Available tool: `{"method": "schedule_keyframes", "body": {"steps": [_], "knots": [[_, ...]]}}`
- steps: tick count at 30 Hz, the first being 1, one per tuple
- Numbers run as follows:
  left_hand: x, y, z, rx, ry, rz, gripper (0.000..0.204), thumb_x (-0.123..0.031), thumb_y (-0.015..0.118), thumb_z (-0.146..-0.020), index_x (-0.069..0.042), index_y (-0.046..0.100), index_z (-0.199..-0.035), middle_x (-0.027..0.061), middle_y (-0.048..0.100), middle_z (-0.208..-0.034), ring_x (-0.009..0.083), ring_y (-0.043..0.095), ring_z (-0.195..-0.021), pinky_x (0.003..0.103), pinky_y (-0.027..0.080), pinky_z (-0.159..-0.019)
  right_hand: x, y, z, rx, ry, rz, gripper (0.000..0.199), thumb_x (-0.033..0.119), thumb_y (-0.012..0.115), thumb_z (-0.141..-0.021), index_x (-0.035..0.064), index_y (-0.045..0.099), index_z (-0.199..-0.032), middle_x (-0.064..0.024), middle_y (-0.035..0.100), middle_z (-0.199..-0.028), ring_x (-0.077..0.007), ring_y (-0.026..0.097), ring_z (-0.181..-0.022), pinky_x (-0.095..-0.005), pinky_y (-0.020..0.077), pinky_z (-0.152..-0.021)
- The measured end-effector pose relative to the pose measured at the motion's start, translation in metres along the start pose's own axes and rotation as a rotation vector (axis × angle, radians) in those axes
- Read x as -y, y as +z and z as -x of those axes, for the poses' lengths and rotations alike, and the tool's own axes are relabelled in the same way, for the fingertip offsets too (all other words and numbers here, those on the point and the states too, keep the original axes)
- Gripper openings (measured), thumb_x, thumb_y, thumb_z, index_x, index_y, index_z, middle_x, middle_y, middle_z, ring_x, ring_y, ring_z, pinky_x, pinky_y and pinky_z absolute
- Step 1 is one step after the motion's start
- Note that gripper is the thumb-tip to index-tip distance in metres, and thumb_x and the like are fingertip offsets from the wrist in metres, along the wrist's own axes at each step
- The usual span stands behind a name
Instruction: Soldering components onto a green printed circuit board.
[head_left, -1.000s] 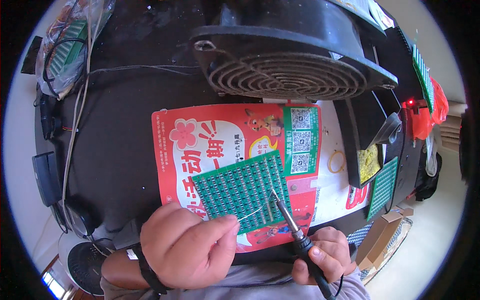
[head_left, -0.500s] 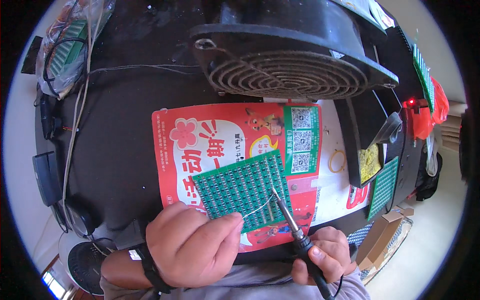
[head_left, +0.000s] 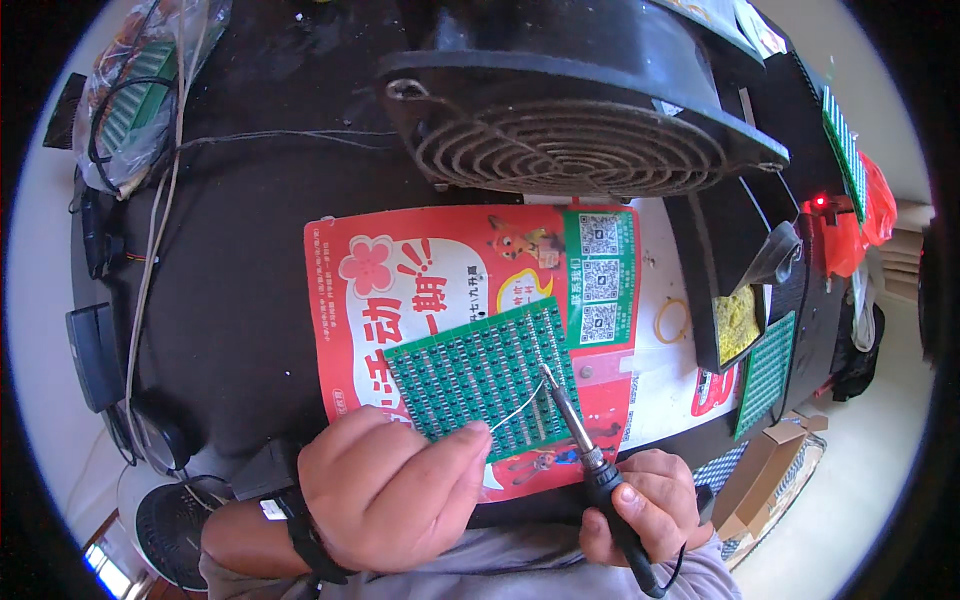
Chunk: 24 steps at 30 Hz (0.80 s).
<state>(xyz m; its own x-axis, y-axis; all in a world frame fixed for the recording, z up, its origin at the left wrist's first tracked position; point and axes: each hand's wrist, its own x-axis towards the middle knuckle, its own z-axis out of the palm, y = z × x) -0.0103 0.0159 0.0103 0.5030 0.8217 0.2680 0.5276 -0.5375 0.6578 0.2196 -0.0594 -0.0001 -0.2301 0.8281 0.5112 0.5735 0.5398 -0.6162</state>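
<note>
Lower centre: the left hand [head_left: 395,490] pinches wire [head_left: 519,409], the right hand [head_left: 648,508] grips a soldering iron [head_left: 601,478], apparently so tips meet over the board [head_left: 470,375].

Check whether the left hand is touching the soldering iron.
Apart. The head view shows the left hand to the left of the soldering iron, with part of the green circuit board visible in the gap between them.

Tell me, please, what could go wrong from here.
The soldering iron in the right hand points into crowded parts of the green circuit board; it might scorch a neighbour. The thin wire, bowed, could spring aside. The left hand, pinching it, might slip toward the tip.
</note>
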Motion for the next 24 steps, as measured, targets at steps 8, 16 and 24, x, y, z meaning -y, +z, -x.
{"method": "schedule_keyframes", "body": {"steps": [8,16,24], "knots": [[0.0032,0.0051,-0.0001,0.005,0.010,-0.006,0.028,0.004,0.075,-0.064,-0.002,0.064,-0.090,0.0042,0.053,-0.060,0.0209,0.049,-0.046,0.032,0.037,-0.045,-0.0021,0.0006,0.0001,0.011,-0.008,-0.005,0.033,0.005,0.074,-0.066,-0.0044,0.059,-0.094,-0.0104,0.058,-0.075,-0.0209,0.058,-0.060,-0.0277,0.0497,-0.050],[0.0023,0.0079,0.0012,-0.015,0.049,-0.012,0.023,0.001,0.074,-0.063,-0.002,0.065,-0.084,0.0031,0.051,-0.058,0.0204,0.047,-0.045,0.032,0.037,-0.044,-0.0009,-0.0015,0.0035,-0.013,-0.024,-0.015,0.032,0.008,0.073,-0.066,-0.0025,0.058,-0.092,-0.0096,0.058,-0.075,-0.0199,0.055,-0.059,-0.0262,0.0460,-0.048],[0.0017,0.0085,0.0005,-0.014,0.060,-0.009,0.019,0.000,0.072,-0.066,-0.002,0.066,-0.083,0.0026,0.051,-0.058,0.0196,0.048,-0.046,0.031,0.038,-0.045,-0.0002,-0.0011,0.0056,-0.023,-0.012,-0.036,0.030,0.009,0.073,-0.066,-0.0011,0.058,-0.091,-0.0083,0.057,-0.074,-0.0194,0.055,-0.059,-0.0256,0.0460,-0.047]]}}
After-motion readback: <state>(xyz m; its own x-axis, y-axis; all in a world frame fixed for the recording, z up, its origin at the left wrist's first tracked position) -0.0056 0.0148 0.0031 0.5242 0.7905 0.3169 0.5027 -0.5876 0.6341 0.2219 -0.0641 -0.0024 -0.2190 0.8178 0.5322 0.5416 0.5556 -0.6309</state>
